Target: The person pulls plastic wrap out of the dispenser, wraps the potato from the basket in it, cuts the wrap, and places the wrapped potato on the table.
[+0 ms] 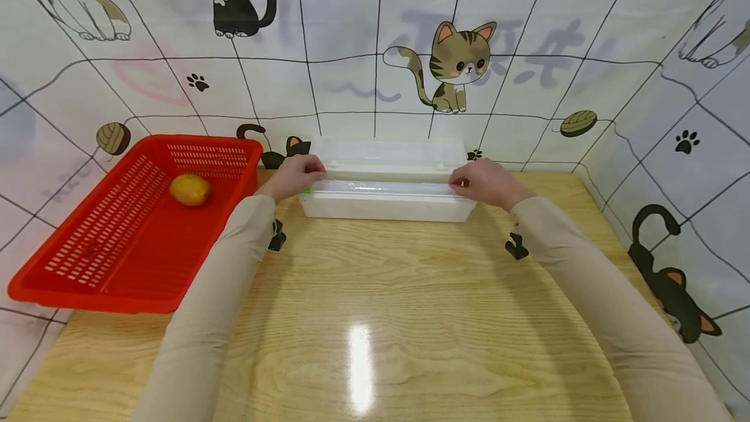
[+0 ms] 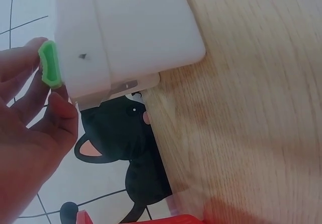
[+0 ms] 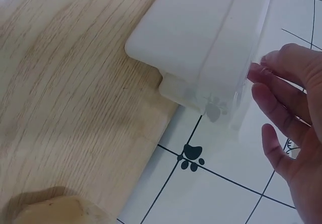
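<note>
A long white cling film dispenser box stands at the table's back edge, its translucent lid raised behind it. Clear cling film gleams along its top. At the left end, my left hand pinches the film's edge. Its fingers lie beside a green end piece, partly hidden behind it. On the right, my right hand pinches the other end of the film between thumb and fingers. In the right wrist view, the film hangs past the box's corner, with its remaining fingers loosely bent.
A red plastic basket stands at the left, with a yellow fruit, perhaps a lemon or mango, inside. White sheeting with cat drawings rises behind and beside the wooden table.
</note>
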Motion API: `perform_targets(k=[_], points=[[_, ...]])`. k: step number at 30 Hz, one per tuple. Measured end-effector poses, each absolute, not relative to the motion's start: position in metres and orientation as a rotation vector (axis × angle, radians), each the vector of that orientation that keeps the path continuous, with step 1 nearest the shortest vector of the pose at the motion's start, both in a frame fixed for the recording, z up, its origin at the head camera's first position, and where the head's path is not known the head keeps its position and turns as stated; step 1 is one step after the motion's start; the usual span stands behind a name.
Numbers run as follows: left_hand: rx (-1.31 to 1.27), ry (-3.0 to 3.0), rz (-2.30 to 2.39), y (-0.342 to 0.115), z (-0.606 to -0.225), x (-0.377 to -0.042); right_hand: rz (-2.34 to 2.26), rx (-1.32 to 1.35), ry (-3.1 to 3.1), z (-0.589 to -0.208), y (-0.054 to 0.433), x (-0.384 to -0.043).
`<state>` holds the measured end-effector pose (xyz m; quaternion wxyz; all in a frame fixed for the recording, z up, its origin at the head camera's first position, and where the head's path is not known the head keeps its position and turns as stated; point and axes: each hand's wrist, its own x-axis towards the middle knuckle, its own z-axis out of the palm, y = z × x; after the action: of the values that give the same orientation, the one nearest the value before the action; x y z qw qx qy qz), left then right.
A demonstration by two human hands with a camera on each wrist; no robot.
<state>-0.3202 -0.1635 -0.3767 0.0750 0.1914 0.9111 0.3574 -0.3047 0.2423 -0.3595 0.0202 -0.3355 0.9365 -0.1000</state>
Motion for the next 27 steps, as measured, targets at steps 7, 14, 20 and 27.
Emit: perform_targets(k=[7,14,20,27], points=[[0.564,2.752,1.088,-0.164,-0.378,-0.322,-0.353,-0.998,2.951,-0.359,0.239,-0.303],[0.496,2.832,1.217,-0.158,-0.376,-0.326,-0.684,-0.801,2.915,-0.359,0.231,-0.302],[0.449,2.825,1.287,-0.149,-0.366,-0.33,-0.872,-0.611,2.846,-0.355,0.229,-0.306],[0.363,2.764,1.349,-0.147,-0.357,-0.331,-0.868,-0.565,2.835,-0.343,0.226,-0.31]])
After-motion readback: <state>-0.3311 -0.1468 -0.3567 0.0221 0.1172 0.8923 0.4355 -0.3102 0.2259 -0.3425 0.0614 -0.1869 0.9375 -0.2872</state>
